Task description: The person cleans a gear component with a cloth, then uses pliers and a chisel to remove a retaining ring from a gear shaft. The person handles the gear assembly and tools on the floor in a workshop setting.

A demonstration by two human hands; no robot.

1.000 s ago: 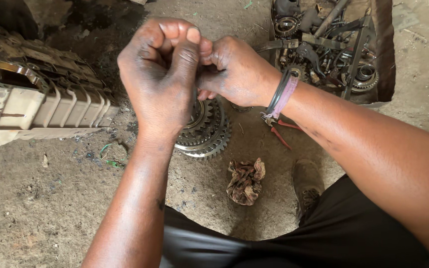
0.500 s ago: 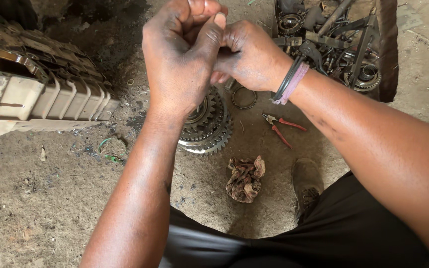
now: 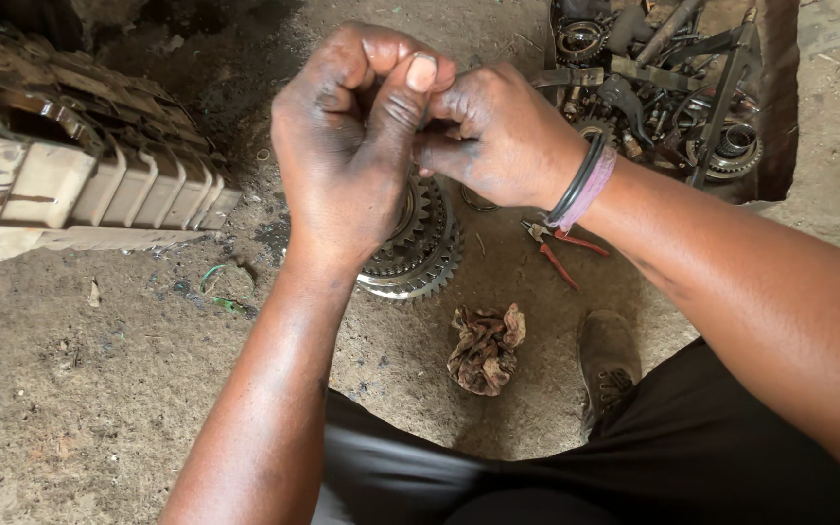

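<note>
- My left hand and my right hand are up close together, fingertips touching.
- Both hands are curled tight, as if they pinch something tiny between them. It is hidden by my fingers, so I cannot tell what it is.
- My hands are dark with grease.
- My right wrist has some bands on it.
- Right under my hands a stack of gears lies on the dirt floor.
- Red pliers lie just beside the gears, on my right.
- A dirty rag lies near my shoe.
- A big metal engine case sits on my left.
- A box of greasy metal parts sits at the top right.
</note>
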